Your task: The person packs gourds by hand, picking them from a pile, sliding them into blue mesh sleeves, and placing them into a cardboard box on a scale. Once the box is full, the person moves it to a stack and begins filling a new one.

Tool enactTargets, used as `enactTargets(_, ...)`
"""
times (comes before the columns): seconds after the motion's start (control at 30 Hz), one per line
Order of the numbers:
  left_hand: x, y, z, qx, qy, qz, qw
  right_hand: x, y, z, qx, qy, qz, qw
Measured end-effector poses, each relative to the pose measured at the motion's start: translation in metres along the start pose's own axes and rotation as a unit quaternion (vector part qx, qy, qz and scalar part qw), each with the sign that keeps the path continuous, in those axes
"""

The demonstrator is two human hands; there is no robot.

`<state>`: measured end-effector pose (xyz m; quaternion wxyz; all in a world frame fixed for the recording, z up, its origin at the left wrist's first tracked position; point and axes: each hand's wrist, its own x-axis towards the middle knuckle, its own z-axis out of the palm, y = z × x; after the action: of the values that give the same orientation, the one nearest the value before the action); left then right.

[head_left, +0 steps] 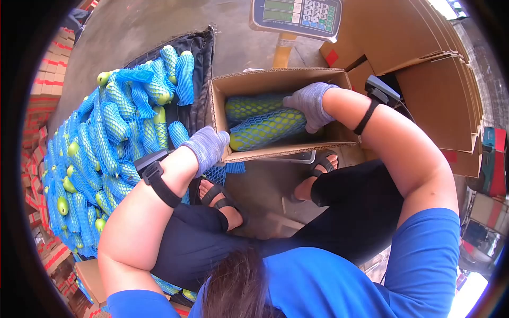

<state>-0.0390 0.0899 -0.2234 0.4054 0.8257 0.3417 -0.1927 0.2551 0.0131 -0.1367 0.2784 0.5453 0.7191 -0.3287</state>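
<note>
An open cardboard box (281,75) stands in front of me with two long green gourds in blue foam nets lying side by side in it. My right hand (313,106), gloved in grey, reaches into the box and grips the right end of the nearer gourd (270,129). Behind it lies the second gourd (252,107), its right end partly hidden by that hand. My left hand (208,148), also gloved, is closed on the box's near left corner; its fingertips are partly hidden.
On my left is a big heap of netted gourds (114,124) on a dark sheet (201,63). A weighing scale's display (297,17) rises behind the box. Flattened cartons (435,100) lean at the right. Stacked boxes (50,79) line the far left.
</note>
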Motion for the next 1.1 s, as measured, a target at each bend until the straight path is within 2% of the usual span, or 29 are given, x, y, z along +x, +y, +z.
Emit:
enactTargets(0.07, -0.002, 0.004, -0.004, 0.201, -0.006, 0.081, 0.976, 0.005, 0.003, 0.006, -0.019, -0.014, -0.001, 1.0)
enactTargets(0.1, 0.001, -0.005, 0.001, 0.199, -0.008, 0.082, 0.977, 0.007, 0.002, 0.007, -0.038, -0.024, -0.004, 0.999)
enactTargets(0.13, 0.006, -0.018, 0.008, 0.059, -0.002, 0.044, 0.997, 0.009, 0.0, 0.008, -0.036, -0.026, -0.003, 0.999)
enactTargets(0.23, 0.006, -0.017, 0.009, -0.058, -0.006, 0.009, 0.998, 0.012, -0.008, 0.005, -0.111, -0.007, 0.012, 0.994)
enactTargets(0.33, 0.004, -0.013, 0.008, -0.029, 0.0, 0.011, 1.0, 0.011, -0.013, -0.007, -0.118, 0.02, -0.002, 0.993)
enactTargets(0.43, 0.005, -0.014, 0.011, -0.093, -0.001, 0.003, 0.996, 0.024, -0.011, 0.016, -0.125, 0.01, -0.005, 0.992)
enactTargets(0.47, -0.003, -0.003, 0.003, -0.03, 0.004, 0.011, 0.999, 0.03, -0.009, 0.032, -0.17, 0.061, -0.021, 0.983)
enactTargets(0.5, 0.0, -0.006, 0.004, -0.05, 0.004, -0.003, 0.999, 0.031, -0.01, 0.044, -0.213, 0.111, -0.035, 0.97)
enactTargets(0.57, 0.003, -0.006, 0.005, -0.089, 0.006, -0.03, 0.996, 0.036, -0.017, 0.059, -0.233, 0.078, -0.024, 0.969)
enactTargets(0.6, 0.002, -0.005, 0.002, -0.029, -0.004, -0.013, 0.999, 0.035, -0.019, 0.062, -0.24, 0.091, -0.02, 0.966)
enactTargets(0.7, -0.001, 0.015, 0.002, -0.053, 0.035, -0.02, 0.998, 0.022, -0.024, 0.05, -0.25, 0.095, 0.002, 0.964)
enactTargets(0.77, -0.011, 0.038, -0.011, -0.256, 0.019, -0.193, 0.947, 0.003, -0.019, 0.018, -0.117, 0.067, 0.0, 0.991)
enactTargets(0.8, -0.003, 0.017, -0.004, -0.193, 0.0, -0.129, 0.973, -0.008, -0.007, 0.002, 0.001, 0.065, -0.003, 0.998)
enactTargets(0.83, 0.005, -0.005, 0.003, -0.13, -0.01, -0.063, 0.989, -0.021, 0.0, -0.013, 0.047, 0.079, 0.041, 0.995)
enactTargets(0.9, -0.012, 0.014, -0.007, -0.244, -0.012, -0.129, 0.961, -0.026, 0.018, -0.038, 0.004, -0.09, 0.138, 0.986)
enactTargets(0.93, -0.025, 0.037, -0.011, -0.348, 0.03, -0.172, 0.921, -0.03, 0.021, -0.037, 0.004, -0.09, 0.142, 0.986)
enactTargets(1.0, -0.024, 0.037, -0.009, -0.343, 0.027, -0.175, 0.922, -0.035, 0.025, -0.026, -0.127, -0.073, 0.146, 0.978)
enactTargets(1.03, -0.021, 0.033, -0.01, -0.339, 0.028, -0.18, 0.923, -0.03, 0.021, -0.02, -0.127, -0.095, 0.174, 0.972)
enactTargets(1.1, -0.017, 0.028, -0.012, -0.292, 0.001, -0.161, 0.943, 0.004, 0.027, 0.018, -0.129, -0.069, 0.135, 0.98)
